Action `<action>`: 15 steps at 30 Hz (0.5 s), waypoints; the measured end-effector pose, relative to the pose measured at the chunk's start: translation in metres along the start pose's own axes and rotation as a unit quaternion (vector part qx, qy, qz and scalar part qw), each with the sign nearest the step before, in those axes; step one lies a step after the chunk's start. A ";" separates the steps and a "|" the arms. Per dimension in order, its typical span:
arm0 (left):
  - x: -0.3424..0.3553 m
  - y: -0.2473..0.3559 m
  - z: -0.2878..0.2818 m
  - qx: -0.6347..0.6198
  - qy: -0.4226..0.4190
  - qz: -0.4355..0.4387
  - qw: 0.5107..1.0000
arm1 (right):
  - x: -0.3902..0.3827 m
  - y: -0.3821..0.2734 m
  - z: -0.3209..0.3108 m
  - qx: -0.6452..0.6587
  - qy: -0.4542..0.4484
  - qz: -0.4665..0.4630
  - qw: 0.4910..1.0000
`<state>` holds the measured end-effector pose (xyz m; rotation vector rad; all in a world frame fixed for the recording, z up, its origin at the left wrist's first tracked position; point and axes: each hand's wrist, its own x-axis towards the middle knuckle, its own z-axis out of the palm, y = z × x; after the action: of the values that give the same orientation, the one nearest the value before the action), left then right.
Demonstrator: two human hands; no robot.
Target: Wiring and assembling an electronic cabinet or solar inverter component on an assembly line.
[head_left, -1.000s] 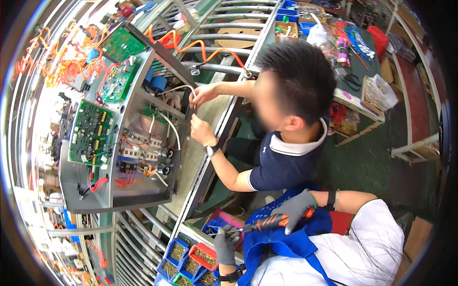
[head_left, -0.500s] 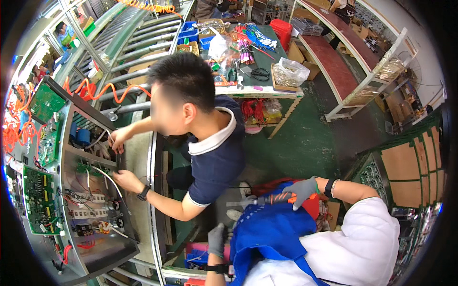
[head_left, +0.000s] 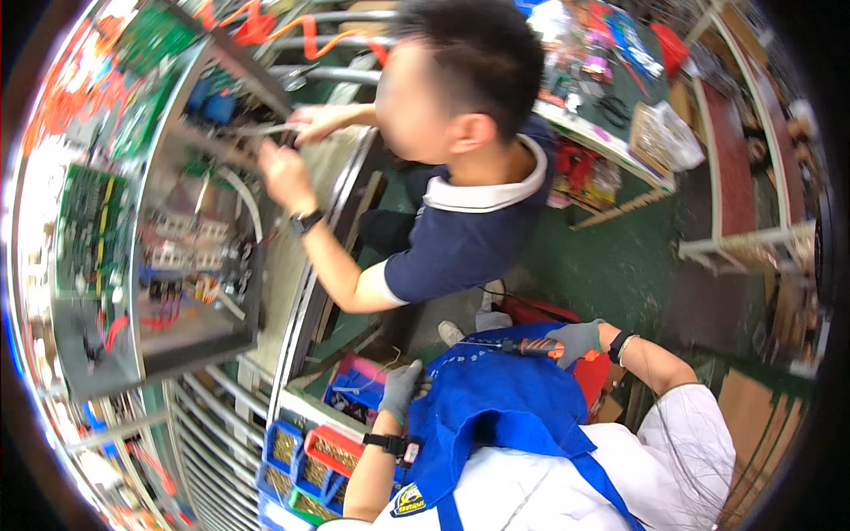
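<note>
A screwdriver with an orange and black handle (head_left: 538,349) is gripped in my gloved right hand (head_left: 577,342), its shaft lying across the front of my blue apron (head_left: 496,389). My gloved left hand (head_left: 404,389) is beside the apron's left edge, fingers curled in; anything inside them is hidden. Near it stands a bin of small parts (head_left: 351,389). To the left, a metal chassis (head_left: 197,352) holds green circuit boards, white connectors and wires. A co-worker in a dark blue shirt (head_left: 478,239) has both hands at the chassis's near side, around a thin wire-like piece.
Blue, red and green bins (head_left: 332,451) of screws stand at the lower left, beside the roller conveyor (head_left: 212,451). A workbench (head_left: 611,146) with bundled wires is beyond the co-worker, and shelving (head_left: 726,177) at the far right. Orange coiled hoses (head_left: 310,40) hang over the conveyor.
The view has swung so the chassis and co-worker sit higher and further right, and the screw bins show. The co-worker's hands have come closer together. My right hand still holds the screwdriver.
</note>
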<state>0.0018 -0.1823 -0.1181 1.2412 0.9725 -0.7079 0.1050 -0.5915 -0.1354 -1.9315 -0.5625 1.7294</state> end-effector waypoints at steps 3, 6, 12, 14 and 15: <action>-0.015 -0.010 0.006 -0.047 0.036 -0.038 0.998 | 0.041 -0.068 -0.026 -0.034 -0.062 -0.034 0.997; -0.032 -0.020 0.001 -0.066 0.042 -0.044 0.996 | 0.084 -0.135 -0.030 -0.044 -0.103 -0.102 0.988; -0.078 -0.048 -0.014 -0.303 0.167 0.221 0.912 | 0.118 -0.296 0.008 -0.140 -0.142 -0.248 0.948; -0.101 -0.045 -0.027 -0.369 0.252 0.286 0.847 | 0.125 -0.331 0.028 -0.198 -0.133 -0.301 0.923; -0.115 -0.032 -0.033 -0.419 0.279 0.314 0.805 | 0.127 -0.348 0.038 -0.207 -0.140 -0.303 0.920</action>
<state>-0.0836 -0.1639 -0.0299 0.8561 1.0678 0.6267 0.0876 -0.2350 -0.0302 -1.5034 -1.5554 1.5469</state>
